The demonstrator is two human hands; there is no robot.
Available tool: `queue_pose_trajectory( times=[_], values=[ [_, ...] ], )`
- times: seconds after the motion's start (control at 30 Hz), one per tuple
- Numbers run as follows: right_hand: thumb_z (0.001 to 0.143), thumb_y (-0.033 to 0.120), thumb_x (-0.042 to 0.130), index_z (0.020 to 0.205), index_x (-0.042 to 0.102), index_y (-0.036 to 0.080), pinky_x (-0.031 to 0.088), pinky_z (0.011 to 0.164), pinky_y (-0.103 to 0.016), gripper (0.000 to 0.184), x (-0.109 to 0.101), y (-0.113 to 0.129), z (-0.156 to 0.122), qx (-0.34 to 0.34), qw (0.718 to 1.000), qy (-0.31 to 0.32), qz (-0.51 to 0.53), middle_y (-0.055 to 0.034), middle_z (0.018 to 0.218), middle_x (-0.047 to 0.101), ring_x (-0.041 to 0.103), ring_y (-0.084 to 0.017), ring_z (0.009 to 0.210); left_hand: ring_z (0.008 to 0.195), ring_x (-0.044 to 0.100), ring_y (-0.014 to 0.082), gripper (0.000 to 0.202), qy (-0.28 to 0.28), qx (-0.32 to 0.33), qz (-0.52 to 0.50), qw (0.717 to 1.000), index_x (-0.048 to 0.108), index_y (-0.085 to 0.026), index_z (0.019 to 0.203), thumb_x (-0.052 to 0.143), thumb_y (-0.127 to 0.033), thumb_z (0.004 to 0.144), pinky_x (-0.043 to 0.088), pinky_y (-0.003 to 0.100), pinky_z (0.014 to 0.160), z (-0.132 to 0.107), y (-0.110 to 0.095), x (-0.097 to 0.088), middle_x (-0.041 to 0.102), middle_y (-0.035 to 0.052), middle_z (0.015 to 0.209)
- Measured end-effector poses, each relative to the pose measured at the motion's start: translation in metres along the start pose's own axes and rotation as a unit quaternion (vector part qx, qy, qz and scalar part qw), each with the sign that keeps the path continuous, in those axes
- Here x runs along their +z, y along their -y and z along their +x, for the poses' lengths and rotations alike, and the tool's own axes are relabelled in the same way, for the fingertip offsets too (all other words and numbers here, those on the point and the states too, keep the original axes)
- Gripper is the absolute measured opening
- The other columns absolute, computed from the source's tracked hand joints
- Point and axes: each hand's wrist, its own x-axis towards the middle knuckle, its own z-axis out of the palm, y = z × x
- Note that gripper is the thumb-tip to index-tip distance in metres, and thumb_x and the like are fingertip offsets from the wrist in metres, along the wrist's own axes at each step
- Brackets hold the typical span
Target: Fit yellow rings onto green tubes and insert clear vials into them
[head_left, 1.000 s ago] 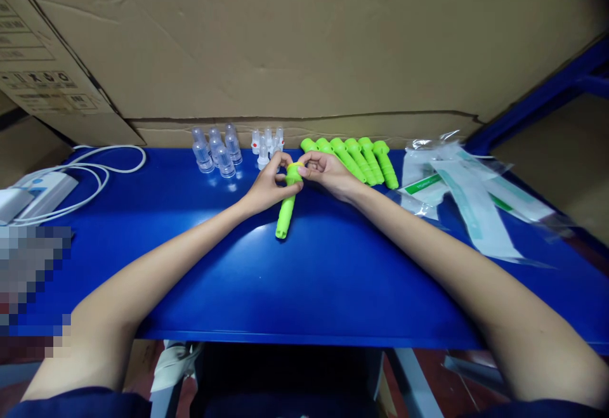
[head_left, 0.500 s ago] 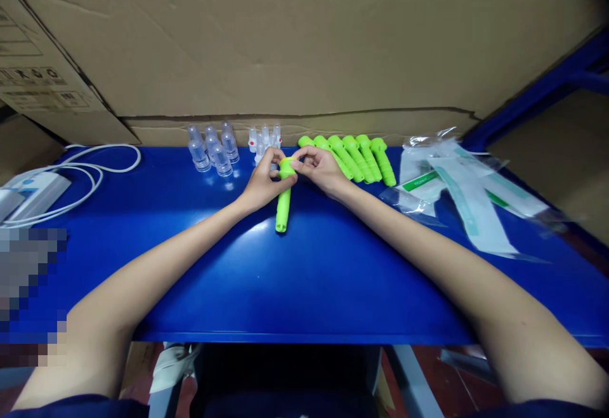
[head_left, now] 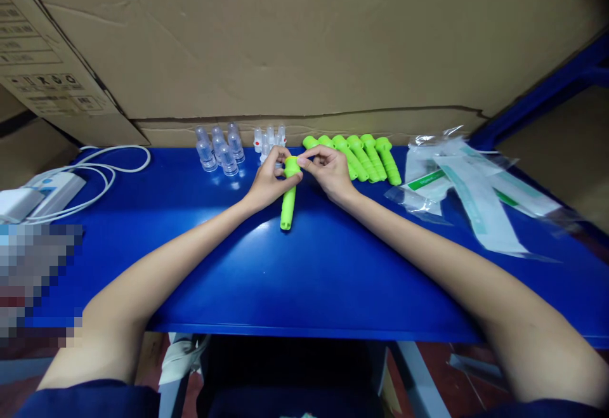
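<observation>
My left hand (head_left: pixel 269 181) is closed around the upper part of a bright green ribbed plastic tube (head_left: pixel 288 205). The tube slants toward me over the table, its slotted lower end nearest. A yellow rim (head_left: pixel 291 158) shows at the tube's wide top. At that rim my right hand (head_left: pixel 328 169) pinches with thumb and forefinger; the fingers hide what exactly lies between them. Behind my right hand several more green tubes (head_left: pixel 368 156) lie side by side. Beyond my left hand stand small clear caps (head_left: pixel 265 142), one with a red dot, partly covered by my fingers.
Larger clear plastic cups (head_left: pixel 229 161) stand at the back, left of centre. Plastic packaging (head_left: pixel 476 196) lies on the right of the blue table (head_left: pixel 266 291). A white power strip (head_left: pixel 57 193) with its cable sits at the left. Cardboard (head_left: pixel 285 44) walls off the back.
The whole view has shifted slightly, so everything appears a little further right. Both hands stay at the top of the green tube, with small finger movements at its rim.
</observation>
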Motion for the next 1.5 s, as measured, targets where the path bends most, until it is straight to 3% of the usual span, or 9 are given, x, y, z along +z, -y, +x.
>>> queue_pose_trajectory(
  times=[0.4,0.57,0.67,0.8,0.9,1.03,1.13,1.3,1.5],
  values=[
    [0.063,0.082,0.082,0.081,0.061,0.022,0.019,0.055,-0.028,0.066,0.000,-0.004,0.000,0.052,0.997,-0.003,0.049,0.0020,0.065,0.048,0.027,-0.010,0.057,0.092,0.056,0.0124,0.040,0.004,-0.013,0.018,1.000,0.050,-0.022,0.105,0.075,-0.034,0.077,0.052,0.018,0.067,0.000,-0.004,0.005,0.055,0.0032,0.104],
    [0.069,0.083,0.079,0.080,0.062,0.023,0.017,0.052,-0.029,0.063,0.000,0.003,-0.004,0.016,1.000,0.006,0.008,0.0049,0.056,0.034,0.022,-0.010,0.053,0.090,0.058,0.0114,0.040,0.002,-0.020,0.014,1.000,0.049,-0.023,0.106,0.075,-0.036,0.078,0.051,0.018,0.066,-0.001,-0.003,0.006,0.056,0.0028,0.106],
    [0.073,0.084,0.076,0.080,0.061,0.023,0.019,0.051,-0.029,0.063,0.000,0.008,-0.008,-0.001,1.000,-0.007,-0.002,0.0025,0.062,0.043,0.024,-0.010,0.053,0.088,0.059,0.0105,0.042,0.007,-0.019,0.011,1.000,0.048,-0.023,0.105,0.077,-0.038,0.078,0.051,0.017,0.065,-0.002,-0.004,0.006,0.057,0.0014,0.103],
    [0.072,0.083,0.078,0.080,0.059,0.022,0.022,0.050,-0.029,0.063,-0.003,0.012,-0.007,0.000,1.000,0.014,0.002,-0.0007,0.071,0.054,0.030,-0.008,0.052,0.062,0.054,0.0039,0.050,0.031,-0.061,-0.028,0.997,0.045,-0.024,0.106,0.082,-0.044,0.079,0.043,0.017,0.057,-0.004,-0.004,0.004,0.059,-0.0052,0.088],
    [0.068,0.082,0.081,0.080,0.060,0.022,0.024,0.049,-0.027,0.065,-0.007,0.012,-0.004,0.002,0.999,0.036,0.015,-0.0016,0.076,0.057,0.036,-0.008,0.052,0.060,0.055,0.0035,0.048,0.043,-0.059,-0.049,0.996,0.045,-0.024,0.107,0.082,-0.042,0.081,0.042,0.017,0.057,-0.005,-0.003,0.004,0.059,-0.0064,0.085],
    [0.063,0.082,0.085,0.080,0.061,0.022,0.025,0.047,-0.026,0.067,-0.007,0.005,-0.003,0.014,0.999,0.034,0.019,-0.0014,0.078,0.061,0.038,-0.007,0.052,0.059,0.056,0.0029,0.046,0.012,-0.073,-0.024,0.997,0.049,-0.023,0.111,0.082,-0.032,0.082,0.045,0.017,0.060,-0.005,0.000,0.005,0.061,-0.0067,0.083],
    [0.062,0.083,0.085,0.080,0.061,0.022,0.025,0.047,-0.025,0.067,-0.006,-0.003,-0.004,0.022,0.999,0.024,0.023,-0.0007,0.073,0.062,0.039,-0.008,0.050,0.067,0.065,0.0057,0.050,0.014,-0.116,-0.014,0.993,0.053,-0.023,0.122,0.082,-0.029,0.083,0.054,0.020,0.068,-0.005,0.000,0.006,0.066,-0.0029,0.093],
    [0.068,0.080,0.084,0.081,0.063,0.022,0.025,0.045,-0.025,0.063,-0.007,-0.007,-0.005,-0.003,1.000,0.021,0.015,-0.0005,0.069,0.059,0.038,-0.007,0.048,0.074,0.075,0.0087,0.048,0.029,-0.152,-0.065,0.986,0.059,-0.016,0.131,0.079,-0.021,0.087,0.060,0.023,0.071,-0.005,-0.003,0.008,0.067,0.0127,0.134],
    [0.069,0.080,0.083,0.080,0.062,0.022,0.022,0.043,-0.023,0.063,-0.006,-0.008,-0.005,-0.015,1.000,0.013,0.010,0.0029,0.063,0.052,0.032,-0.006,0.046,0.073,0.075,0.0083,0.045,0.011,-0.146,-0.064,0.987,0.064,-0.014,0.126,0.081,-0.021,0.085,0.061,0.020,0.070,-0.004,-0.002,0.010,0.071,0.0142,0.131]
  ],
)
